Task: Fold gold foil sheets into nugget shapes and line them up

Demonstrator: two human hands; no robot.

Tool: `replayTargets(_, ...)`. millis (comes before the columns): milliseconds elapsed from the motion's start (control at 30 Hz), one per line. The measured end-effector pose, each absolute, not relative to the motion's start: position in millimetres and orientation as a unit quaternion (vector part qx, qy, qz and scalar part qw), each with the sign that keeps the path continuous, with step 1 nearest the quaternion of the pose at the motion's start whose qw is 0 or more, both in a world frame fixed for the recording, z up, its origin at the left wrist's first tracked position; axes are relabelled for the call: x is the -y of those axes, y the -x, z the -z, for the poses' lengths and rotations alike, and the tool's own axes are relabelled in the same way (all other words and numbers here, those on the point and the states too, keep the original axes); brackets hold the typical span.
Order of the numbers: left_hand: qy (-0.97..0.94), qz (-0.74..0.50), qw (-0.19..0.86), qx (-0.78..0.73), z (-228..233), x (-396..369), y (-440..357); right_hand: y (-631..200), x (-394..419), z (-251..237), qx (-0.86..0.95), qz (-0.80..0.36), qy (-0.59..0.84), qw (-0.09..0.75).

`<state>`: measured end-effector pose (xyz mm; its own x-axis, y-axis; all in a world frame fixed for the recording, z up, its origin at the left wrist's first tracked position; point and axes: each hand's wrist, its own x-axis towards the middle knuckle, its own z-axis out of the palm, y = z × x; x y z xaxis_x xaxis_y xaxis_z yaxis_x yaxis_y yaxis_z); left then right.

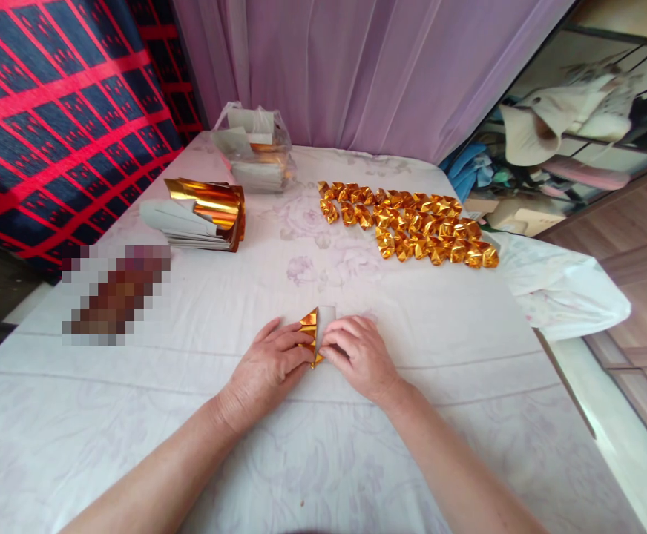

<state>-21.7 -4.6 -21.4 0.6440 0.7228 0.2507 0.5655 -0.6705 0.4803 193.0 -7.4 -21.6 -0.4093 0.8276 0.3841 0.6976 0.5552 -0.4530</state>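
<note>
Two bare forearms (449,449) reach in over the near part of a pale tablecloth (357,467) with faint lilac flowers, and a small brown speck (302,503) lies on the cloth between them. Beyond, both hands meet on one small piece of folded gold foil paper (309,322), at the middle of the table. The left hand (271,367) holds it down, fingers laid across the shiny side; the right hand (362,356) is narrow, thumb and fingertips drawn together on the paper's pale grey part. Further left is a pixelated patch (whatever it covers cannot be made out). Off to the right, a white plastic bag (568,285) sits against the table's edge. Past the hands, a curved stack of foil sheets (206,222), gold and grey, rests on the left; across from it, crumpled-looking gold foil shapes (418,222) stand close together in uneven rows. Behind the stack, a clear plastic bag (257,159) holds more sheets. A red-and-navy checked cloth (79,133) hangs at the left, a purple curtain (323,74) closes the far side, and a pale brimmed hat (532,133) lies on the shelving at right.
</note>
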Motion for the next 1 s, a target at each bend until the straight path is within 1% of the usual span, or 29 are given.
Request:
replayTargets(233,-0.883,-0.207,0.225,-0.358,17.2,3.7,23.4,-192.0,8.3,24.6,0.821,-0.112,0.480,0.288)
replayTargets(433,-0.887,-0.181,0.255,-0.339,11.2,0.7,27.4,-193.4,6.9,24.8,0.826,-0.114,0.471,0.288)
replayTargets(1000,-0.885,-0.173,0.274,-0.334,12.7,-0.5,31.1,-190.7,6.8,23.7,0.837,-0.103,0.474,0.254)
